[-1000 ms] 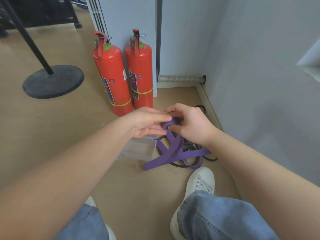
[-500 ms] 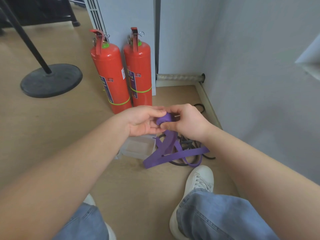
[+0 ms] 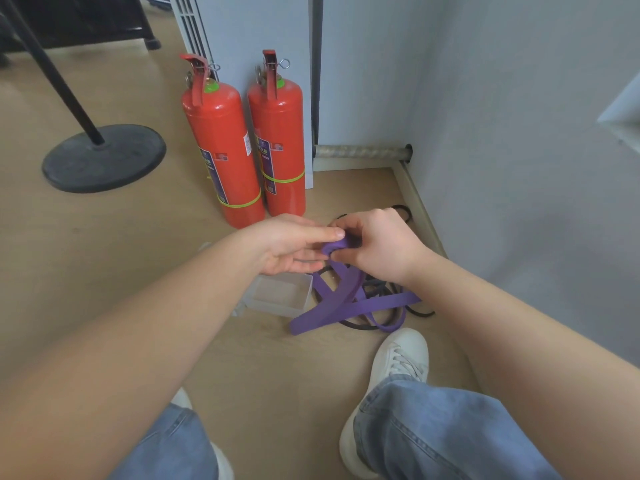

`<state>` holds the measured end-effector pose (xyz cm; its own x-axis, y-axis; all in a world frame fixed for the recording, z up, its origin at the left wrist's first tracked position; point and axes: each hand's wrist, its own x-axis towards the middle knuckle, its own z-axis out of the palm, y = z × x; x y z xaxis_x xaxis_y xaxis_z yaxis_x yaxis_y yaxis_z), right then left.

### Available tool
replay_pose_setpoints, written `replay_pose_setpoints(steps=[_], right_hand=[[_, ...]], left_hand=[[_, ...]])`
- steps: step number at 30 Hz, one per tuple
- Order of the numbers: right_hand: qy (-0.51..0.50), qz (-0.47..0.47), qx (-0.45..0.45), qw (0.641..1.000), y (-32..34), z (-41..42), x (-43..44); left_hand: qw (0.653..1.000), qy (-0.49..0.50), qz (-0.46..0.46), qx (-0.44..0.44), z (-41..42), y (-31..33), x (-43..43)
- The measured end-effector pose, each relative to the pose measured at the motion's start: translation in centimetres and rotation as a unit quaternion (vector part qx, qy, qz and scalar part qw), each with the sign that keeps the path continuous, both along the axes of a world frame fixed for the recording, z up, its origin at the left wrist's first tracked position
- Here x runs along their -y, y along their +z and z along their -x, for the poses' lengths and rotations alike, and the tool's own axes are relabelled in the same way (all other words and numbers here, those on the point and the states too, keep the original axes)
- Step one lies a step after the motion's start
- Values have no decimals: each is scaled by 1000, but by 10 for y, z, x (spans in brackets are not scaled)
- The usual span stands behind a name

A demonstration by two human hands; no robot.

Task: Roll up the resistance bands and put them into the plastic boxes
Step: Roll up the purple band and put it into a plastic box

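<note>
A purple resistance band [image 3: 341,299] hangs from my two hands down to the wooden floor, where its loose loops lie spread. Its upper end is wound into a small tight coil, pinched between my left hand [image 3: 294,245] and my right hand [image 3: 377,247]. Black resistance bands [image 3: 394,292] lie tangled under and behind the purple one, close to the wall. A clear plastic box [image 3: 280,294] sits open on the floor just below my left hand, nothing visible inside it.
Two red fire extinguishers [image 3: 249,147] stand right behind my hands. A black round stand base [image 3: 104,157] lies far left. The white wall and baseboard [image 3: 420,216] close off the right. My white shoe [image 3: 398,362] rests near the bands.
The coil between my fingers has grown a little tighter as both hands turned it. The hanging strip has shortened slightly and the loops on the floor shifted.
</note>
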<state>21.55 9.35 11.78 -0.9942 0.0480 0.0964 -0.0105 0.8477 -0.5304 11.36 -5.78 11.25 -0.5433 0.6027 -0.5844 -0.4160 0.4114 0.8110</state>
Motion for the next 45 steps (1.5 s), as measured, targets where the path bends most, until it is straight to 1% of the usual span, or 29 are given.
replay_pose_setpoints(steps=[4, 5, 6, 7, 9, 10, 12, 15, 17, 20, 22, 24, 26, 29, 31, 33, 34, 36, 37, 39, 42, 45], right_hand=[[-10, 19, 0, 1000, 2, 1, -4], [-16, 36, 0, 999, 1, 0, -4], [-27, 71, 0, 997, -1, -1, -5], [-38, 129, 1, 991, -3, -2, -6], [-50, 276, 2, 960, -7, -3, -7], [-51, 334, 0, 941, -9, -4, -8], [-49, 388, -8, 920, -13, -5, -9], [-48, 397, -13, 917, -16, -5, -12], [-59, 395, -5, 917, -17, -4, -14], [-61, 384, 13, 921, -16, -3, -18], [-62, 382, 18, 922, -17, -4, -22], [-57, 371, 29, 926, -16, -6, -25], [-44, 363, 41, 930, -16, -7, -25], [-25, 358, 52, 932, -16, -5, -23], [-12, 359, 59, 932, -16, -5, -23], [-3, 373, 56, 926, -15, -5, -21], [-3, 400, 50, 915, -15, -4, -20], [-17, 482, 27, 876, -19, -1, -14], [-25, 516, 16, 856, -22, 1, -12], [-40, 546, 0, 837, -28, 3, -6], [-59, 534, -14, 843, -31, -1, -5], [-58, 477, -18, 877, -25, -8, -7]], left_hand=[[1000, 1, -19, 5, 0, 2, -2], [1000, 4, -27, 8, 0, 4, -2], [999, 11, -42, 18, 0, 5, -2], [997, 20, -61, 35, 0, 7, -2], [993, 35, -94, 69, 0, 10, -1], [991, 37, -105, 79, 0, 12, -1], [987, 45, -122, 95, -1, 15, -2], [983, 54, -139, 109, -2, 16, -2], [985, 47, -141, 85, -3, 14, -2], [991, -9, -132, -30, -1, 10, 2], [986, -57, -117, -103, 1, 10, 6], [979, -65, -89, -174, 3, 11, 9], [971, -73, -67, -217, 5, 13, 9], [962, -110, -34, -249, 7, 14, 9], [959, -129, -18, -253, 8, 13, 11], [962, -121, -39, -243, 8, 9, 14], [967, -94, -72, -224, 8, 6, 15], [975, -18, -161, -156, 6, 1, 13], [973, 16, -197, -123, 3, -1, 11], [965, 65, -242, -74, -1, -5, 6], [964, 75, -251, -46, -4, -6, 3], [975, 36, -202, -81, -3, 0, 7]])
